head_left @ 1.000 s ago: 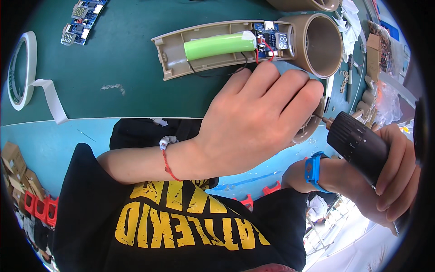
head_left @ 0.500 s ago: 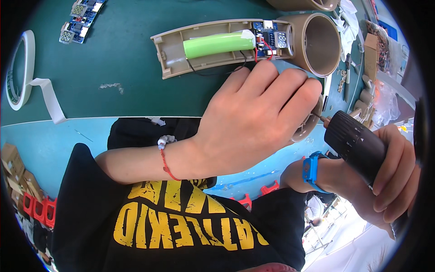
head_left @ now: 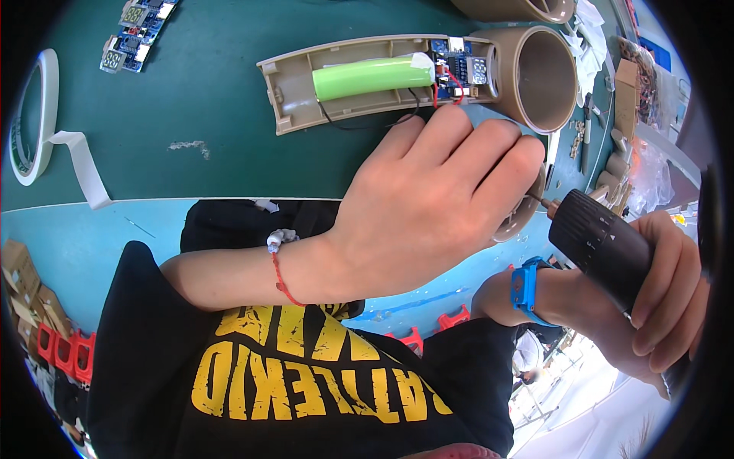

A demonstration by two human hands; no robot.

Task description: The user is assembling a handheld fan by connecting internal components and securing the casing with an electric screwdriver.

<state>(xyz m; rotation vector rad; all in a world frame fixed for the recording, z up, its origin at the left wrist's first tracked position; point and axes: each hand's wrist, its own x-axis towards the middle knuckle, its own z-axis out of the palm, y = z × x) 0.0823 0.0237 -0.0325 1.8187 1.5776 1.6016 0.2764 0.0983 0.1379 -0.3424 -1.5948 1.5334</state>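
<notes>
Tan tube [head_left: 521,220] partly behind left grip [head_left: 437,203]

One fisheye camera is sitting on the person's head and looking steeply down at a green tabletop [head_left: 229,168]. It is facing past the tabletop's near edge too, taking in the wearer's black shirt [head_left: 153,344] and the blue floor [head_left: 153,218] on the wearer's side of it. The viewpoint is lying close: the left hand [head_left: 440,203] is showing large across the tabletop's near edge, the right hand [head_left: 665,294] to the right of that edge. Around the tabletop, a dark round rim is closing the wide view.
</notes>
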